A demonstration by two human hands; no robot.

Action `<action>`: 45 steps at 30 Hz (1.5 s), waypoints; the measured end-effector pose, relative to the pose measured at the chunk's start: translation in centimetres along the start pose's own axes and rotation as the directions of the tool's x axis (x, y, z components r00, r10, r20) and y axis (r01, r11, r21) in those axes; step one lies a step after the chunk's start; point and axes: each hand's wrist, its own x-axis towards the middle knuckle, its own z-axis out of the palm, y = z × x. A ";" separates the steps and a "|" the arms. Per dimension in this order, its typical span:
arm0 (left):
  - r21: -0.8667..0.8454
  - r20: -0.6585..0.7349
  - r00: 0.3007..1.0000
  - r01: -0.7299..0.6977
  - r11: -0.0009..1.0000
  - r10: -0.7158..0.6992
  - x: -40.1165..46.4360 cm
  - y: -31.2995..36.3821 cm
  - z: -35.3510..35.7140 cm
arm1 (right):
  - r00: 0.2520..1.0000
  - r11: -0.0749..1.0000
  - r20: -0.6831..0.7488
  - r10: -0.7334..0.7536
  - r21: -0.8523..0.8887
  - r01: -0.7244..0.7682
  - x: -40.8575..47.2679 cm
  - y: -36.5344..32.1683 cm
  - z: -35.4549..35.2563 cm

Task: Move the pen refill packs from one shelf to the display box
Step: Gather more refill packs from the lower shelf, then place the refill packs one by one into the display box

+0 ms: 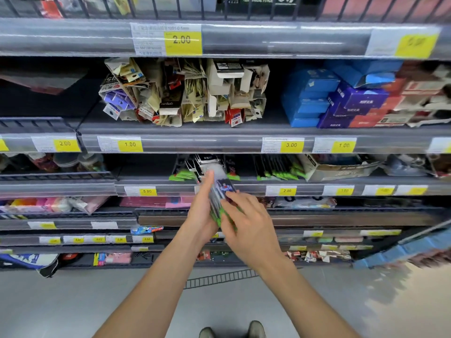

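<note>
In the head view, a stack of pen refill packs [220, 196], clear with green ends and a blue label, is held between both hands in front of the third shelf. My left hand [201, 211] grips the stack from the left, thumb along its edge. My right hand [246, 223] pinches its lower right side. More refill packs [278, 170] with green ends stand on that shelf behind, some in a black display box [207, 162]. A cardboard display box [339, 168] sits to their right.
Shelves run across the whole view with yellow price tags [287, 190] on their rails. Blue boxes [307, 103] and a heap of card packs [183, 93] fill the shelf above. A loose wire divider [219, 279] lies on the grey floor near my shoes.
</note>
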 end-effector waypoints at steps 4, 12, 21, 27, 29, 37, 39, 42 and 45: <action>0.101 0.030 0.999 0.026 0.995 -0.029 -0.6 -1.3 1.2 | 0.922 0.824 0.007 0.386 0.448 -0.348 -0.9 1.0 -2.3; 0.242 0.193 0.976 0.048 0.969 -0.097 -2.1 -6.9 7.7 | 0.547 0.009 0.399 0.736 0.802 -0.597 -6.0 4.8 -10.5; 0.303 0.265 0.956 0.043 0.952 -0.127 -6.1 -17.2 22.5 | 0.503 0.039 0.274 0.820 0.850 -0.526 -15.1 11.2 -23.9; 0.301 0.291 0.940 0.083 0.950 -0.175 -9.6 -25.0 32.2 | 0.445 0.070 0.136 0.885 0.907 -0.415 -20.5 16.6 -32.7; 0.316 0.300 0.939 0.071 0.946 -0.171 -9.9 -26.9 34.5 | 0.454 0.099 0.108 0.885 0.907 -0.409 -21.8 18.4 -34.8; 0.258 0.400 0.904 0.046 0.965 -0.150 -8.8 -30.3 42.4 | 0.525 0.094 0.121 0.843 0.927 -0.364 -22.0 26.1 -40.5; 0.233 0.396 0.911 0.020 0.972 -0.114 -7.3 -30.5 44.0 | 0.548 0.106 0.122 0.828 0.924 -0.366 -21.0 28.3 -41.3; 0.185 0.364 0.929 -0.009 0.983 -0.060 -4.6 -30.5 46.2 | 0.585 0.132 0.141 0.799 0.907 -0.400 -19.1 31.7 -42.1; 0.131 0.318 0.948 -0.041 0.991 -0.002 -1.9 -30.4 48.3 | 0.589 0.119 0.172 0.789 0.899 -0.422 -16.9 35.1 -42.7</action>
